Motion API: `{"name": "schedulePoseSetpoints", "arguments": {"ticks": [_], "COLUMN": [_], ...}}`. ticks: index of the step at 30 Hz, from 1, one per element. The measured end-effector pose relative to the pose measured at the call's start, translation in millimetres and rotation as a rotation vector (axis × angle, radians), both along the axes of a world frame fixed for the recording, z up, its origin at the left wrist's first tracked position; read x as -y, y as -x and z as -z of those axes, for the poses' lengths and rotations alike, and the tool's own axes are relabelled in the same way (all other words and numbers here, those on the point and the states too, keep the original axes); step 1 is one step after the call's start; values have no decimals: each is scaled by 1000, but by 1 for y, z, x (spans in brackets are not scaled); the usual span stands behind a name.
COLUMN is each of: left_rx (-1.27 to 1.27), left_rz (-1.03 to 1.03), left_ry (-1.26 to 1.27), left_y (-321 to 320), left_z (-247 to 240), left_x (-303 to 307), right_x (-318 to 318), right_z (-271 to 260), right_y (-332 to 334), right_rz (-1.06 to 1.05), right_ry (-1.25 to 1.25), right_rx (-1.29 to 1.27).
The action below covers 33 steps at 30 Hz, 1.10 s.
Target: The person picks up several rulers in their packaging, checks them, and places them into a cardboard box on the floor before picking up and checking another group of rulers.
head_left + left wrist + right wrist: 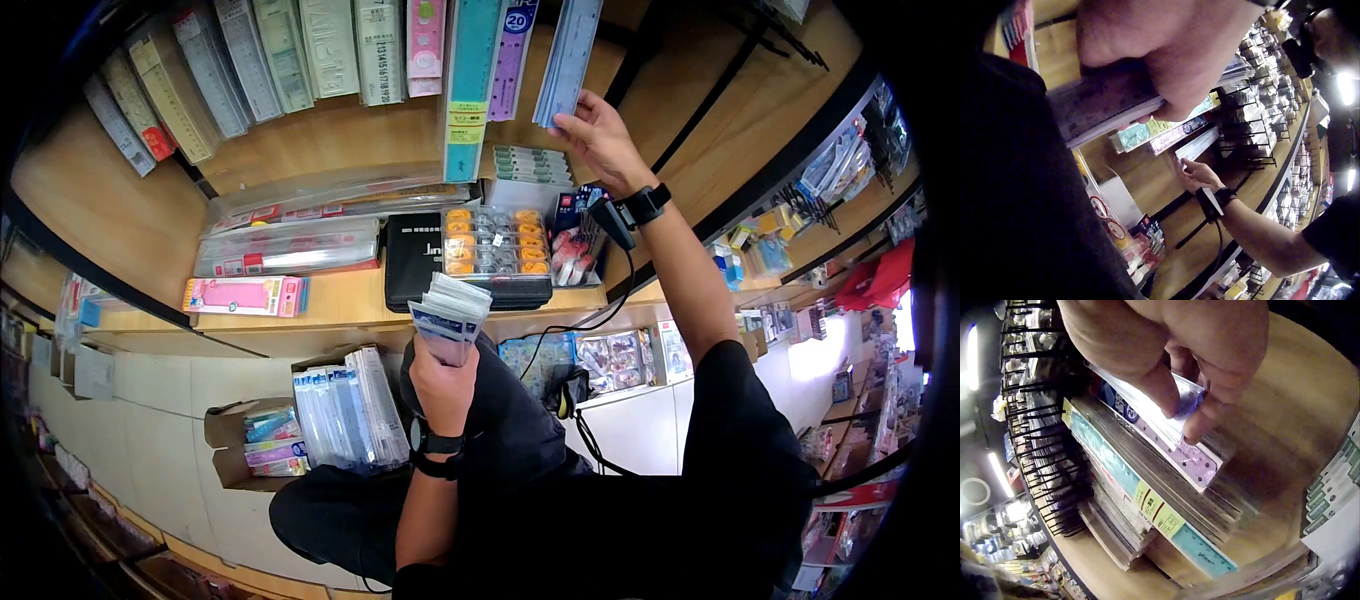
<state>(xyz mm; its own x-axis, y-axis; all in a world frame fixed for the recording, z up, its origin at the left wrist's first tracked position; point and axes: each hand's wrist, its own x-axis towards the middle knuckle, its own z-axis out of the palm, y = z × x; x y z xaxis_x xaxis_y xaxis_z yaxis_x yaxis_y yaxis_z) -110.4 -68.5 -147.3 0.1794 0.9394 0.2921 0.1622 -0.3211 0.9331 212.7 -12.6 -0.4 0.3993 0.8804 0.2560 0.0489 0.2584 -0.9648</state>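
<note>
My right hand (605, 145) pinches the lower end of a stack of clear, bluish rulers (570, 60) at the right end of the shelf row. In the right wrist view, thumb and fingers hold the rulers' end (1190, 400), close over a purple ruler pack (1194, 465). A teal ruler pack (1110, 459) with a yellow label lies beside it. Lower down, in front of the shelf, my left hand (447, 385) grips a bundle of flat clear-wrapped packs (450, 310). The left wrist view shows this bundle (1107, 106) as a thick stack under the fingers.
More packaged rulers (270, 60) stand in a row on the wooden shelf. Below them are a black case (412, 260), a tray of orange items (495, 240) and long clear packs (290, 248). On the floor, boxes hold ruler packs (340, 415). A cable (590, 325) hangs from the right wrist.
</note>
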Motion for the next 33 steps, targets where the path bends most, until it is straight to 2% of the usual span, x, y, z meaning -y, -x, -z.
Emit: {"name": "schedulePoseSetpoints", "arguments": {"ticks": [10, 19, 21, 22, 24, 28, 33], "left_rx": [-14, 27, 38, 47, 72, 79, 114], "left_rz": [0, 50, 54, 61, 72, 75, 110], "left_ry": [-26, 107, 95, 78, 81, 23, 105], "left_y": [-2, -3, -4, -4, -5, -7, -5], "left_z": [-8, -15, -14, -13, -8, -1, -4], "left_x": [-2, -4, -5, -5, -6, -8, -8], "right_x": [-5, -6, -7, -7, -9, -27, -40], "right_z": [3, 6, 7, 5, -3, -1, -8], "right_y": [-4, -1, 0, 6, 21, 9, 9], "right_rz": [63, 118, 264, 265, 424, 527, 632], "right_ry": [2, -44, -44, -38, -80, -128, -187], "right_rx": [-91, -51, 143, 145, 407, 544, 759]}}
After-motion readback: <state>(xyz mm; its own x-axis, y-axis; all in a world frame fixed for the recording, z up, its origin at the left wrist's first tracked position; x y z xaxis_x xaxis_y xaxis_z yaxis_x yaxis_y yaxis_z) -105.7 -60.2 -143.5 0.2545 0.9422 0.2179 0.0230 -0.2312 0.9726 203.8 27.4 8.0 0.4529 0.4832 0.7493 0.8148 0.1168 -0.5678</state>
